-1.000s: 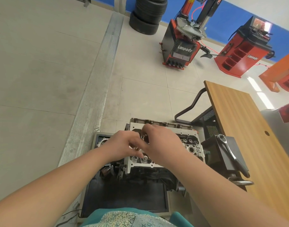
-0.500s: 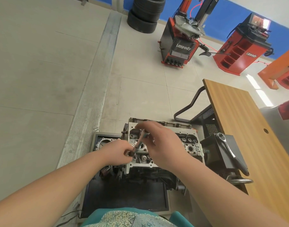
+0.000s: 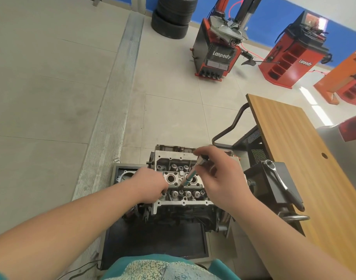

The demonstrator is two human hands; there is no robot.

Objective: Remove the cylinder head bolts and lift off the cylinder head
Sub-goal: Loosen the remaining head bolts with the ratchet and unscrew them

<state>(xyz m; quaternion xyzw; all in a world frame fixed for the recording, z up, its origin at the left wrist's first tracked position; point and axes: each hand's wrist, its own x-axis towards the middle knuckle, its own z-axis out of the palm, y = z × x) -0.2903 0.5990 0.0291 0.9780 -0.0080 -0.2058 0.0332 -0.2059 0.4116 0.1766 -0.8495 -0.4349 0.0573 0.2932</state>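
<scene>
fingers (image 3: 201, 158) of the right hand (image 3: 223, 178) pinch a long bolt (image 3: 190, 175) tilted over the cylinder head (image 3: 179, 178); left hand (image 3: 151, 186) curls at its left edge, contents unclear; we advise withdrawing straight.

A long head bolt (image 3: 190, 175) tilts above the uncovered grey cylinder head (image 3: 181, 184).

Car workshop: tyre changer (image 3: 217, 51), tyres (image 3: 174, 16).
</scene>
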